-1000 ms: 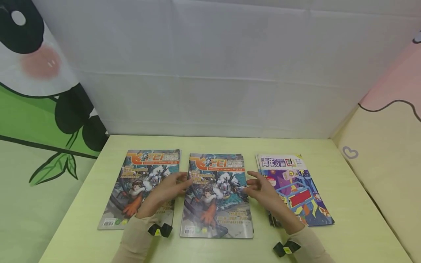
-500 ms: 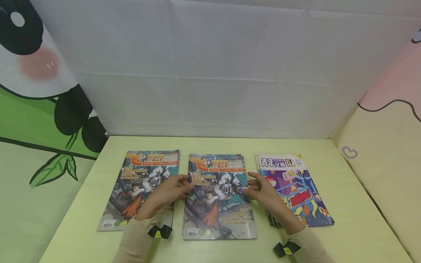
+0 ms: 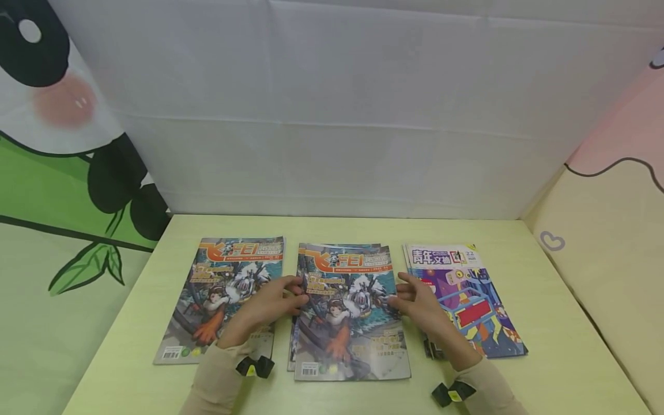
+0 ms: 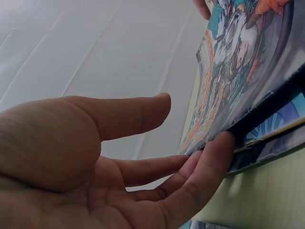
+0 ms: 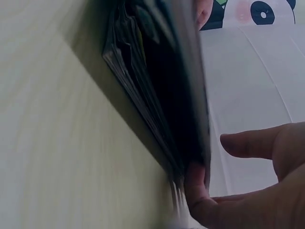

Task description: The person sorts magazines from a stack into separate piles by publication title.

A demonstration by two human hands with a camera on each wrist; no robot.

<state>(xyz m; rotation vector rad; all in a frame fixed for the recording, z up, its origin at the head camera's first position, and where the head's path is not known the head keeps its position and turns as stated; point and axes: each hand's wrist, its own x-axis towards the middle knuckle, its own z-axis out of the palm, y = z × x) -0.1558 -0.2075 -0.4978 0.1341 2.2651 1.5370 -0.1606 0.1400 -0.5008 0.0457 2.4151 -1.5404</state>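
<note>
Lying leftmost: a grey magazine, partly covered by an arm.
Left hand: loose and wide, fingertips under the middle magazine, thumb clear.
Middle magazine: lifted above a pile mostly hidden in shadow.
Right hand: wide, fingertip beneath the edge, thumb apart.
Purple magazine: rightmost, one corner behind the forearm.

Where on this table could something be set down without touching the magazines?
Bare tabletop shows right of the right pile, left of the left pile, and in a strip between the piles and the white backdrop. The middle is crowded: left hand and right hand hold a magazine over the middle pile.
</note>
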